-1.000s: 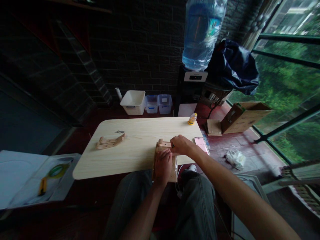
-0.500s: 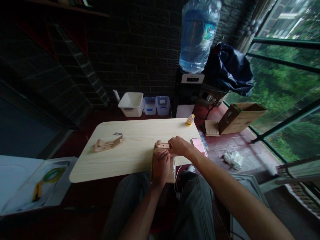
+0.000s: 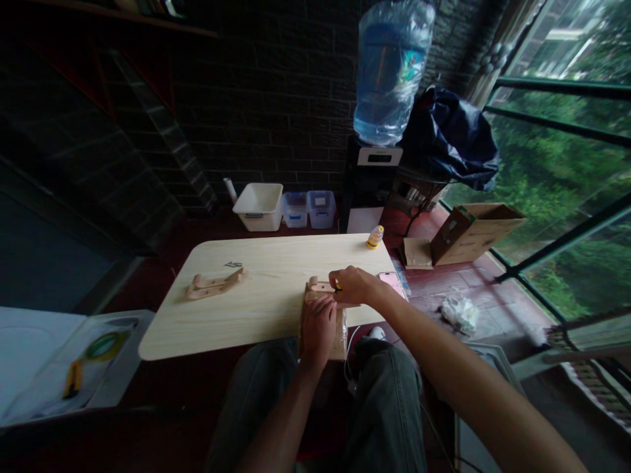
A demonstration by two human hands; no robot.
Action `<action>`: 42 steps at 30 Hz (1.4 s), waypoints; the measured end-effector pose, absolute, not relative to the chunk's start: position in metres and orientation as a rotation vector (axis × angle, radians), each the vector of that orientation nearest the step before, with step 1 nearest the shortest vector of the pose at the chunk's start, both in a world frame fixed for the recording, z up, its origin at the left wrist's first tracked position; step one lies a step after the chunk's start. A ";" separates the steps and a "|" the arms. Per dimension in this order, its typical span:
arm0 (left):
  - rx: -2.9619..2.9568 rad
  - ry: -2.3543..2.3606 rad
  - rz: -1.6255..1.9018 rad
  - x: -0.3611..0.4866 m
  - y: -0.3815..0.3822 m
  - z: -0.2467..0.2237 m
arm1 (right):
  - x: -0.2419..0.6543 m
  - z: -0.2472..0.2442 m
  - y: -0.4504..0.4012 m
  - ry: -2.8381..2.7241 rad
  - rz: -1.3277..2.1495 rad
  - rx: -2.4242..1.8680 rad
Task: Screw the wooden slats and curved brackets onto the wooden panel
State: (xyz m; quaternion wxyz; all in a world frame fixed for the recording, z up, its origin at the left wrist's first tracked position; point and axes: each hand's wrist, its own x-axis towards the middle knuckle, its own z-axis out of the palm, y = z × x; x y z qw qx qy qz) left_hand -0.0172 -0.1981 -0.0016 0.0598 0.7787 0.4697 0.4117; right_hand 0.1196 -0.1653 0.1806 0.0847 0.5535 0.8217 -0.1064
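Observation:
My left hand (image 3: 319, 328) presses with curled fingers on a light wooden piece (image 3: 321, 286), which has a rounded end and a dark hole. That piece lies on a cardboard box (image 3: 340, 341) wrapped in clear tape or film, at the table's near edge. Just above the wood, my right hand (image 3: 355, 285) is closed around a small yellow-and-black tool (image 3: 338, 287), perhaps a stubby screwdriver; most of it is hidden by the fingers. A similar wooden assembly (image 3: 214, 285) with holes rests on the left of the table, and small dark metal pieces (image 3: 233, 265) lie behind it.
On the pale table (image 3: 266, 263) are a clear, yellow-based container (image 3: 375, 237) and a pink-screened phone (image 3: 392, 283) at the right. Bins (image 3: 259, 207) and a water dispenser (image 3: 378, 157) stand behind. An open carton (image 3: 473, 233) is on the floor, and a white tray (image 3: 118, 381) at left.
My right hand has turned slightly at the wrist and lifted its knuckles, so yellow on the tool now shows. The left hand stays on the wooden piece.

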 end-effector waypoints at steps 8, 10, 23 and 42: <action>2.346 1.422 1.256 -0.019 -0.201 0.006 | 0.109 0.187 -0.179 2.410 -0.230 1.581; 2.353 1.422 1.251 -0.019 -0.201 0.006 | 0.109 0.185 -0.179 2.418 -0.232 1.582; 2.345 1.458 1.202 -0.017 -0.200 -0.001 | 0.106 0.181 -0.171 2.415 -0.210 1.564; 2.392 1.445 1.266 -0.019 -0.199 -0.004 | 0.113 0.184 -0.179 2.396 -0.290 1.650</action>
